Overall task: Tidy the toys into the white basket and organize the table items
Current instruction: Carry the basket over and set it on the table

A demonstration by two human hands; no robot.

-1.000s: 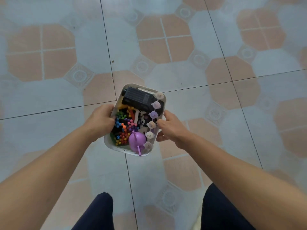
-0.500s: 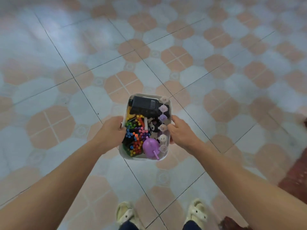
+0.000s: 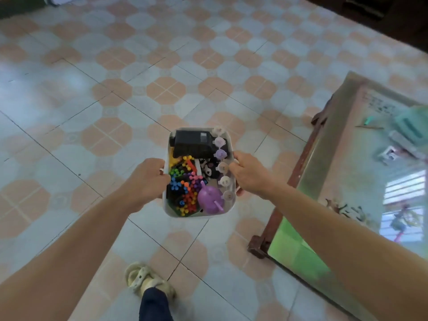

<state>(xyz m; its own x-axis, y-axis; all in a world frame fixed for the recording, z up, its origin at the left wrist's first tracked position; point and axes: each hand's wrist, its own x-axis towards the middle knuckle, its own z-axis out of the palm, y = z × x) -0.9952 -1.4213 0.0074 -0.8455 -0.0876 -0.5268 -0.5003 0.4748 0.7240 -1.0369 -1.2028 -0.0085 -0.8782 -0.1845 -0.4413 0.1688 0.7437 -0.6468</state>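
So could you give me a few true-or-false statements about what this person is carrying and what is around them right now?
1. Both hands grip the white basket, the left hand on one side and the right hand on the other. True.
2. The basket stands on the table. False: it is held in the air above the tiled floor; the table is off to the right.
3. A purple toy lies in the near end of the basket. True.
4. The black box lies on the floor. False: it is in the basket's far end.
5. The basket is empty. False: colourful toy pieces fill it.
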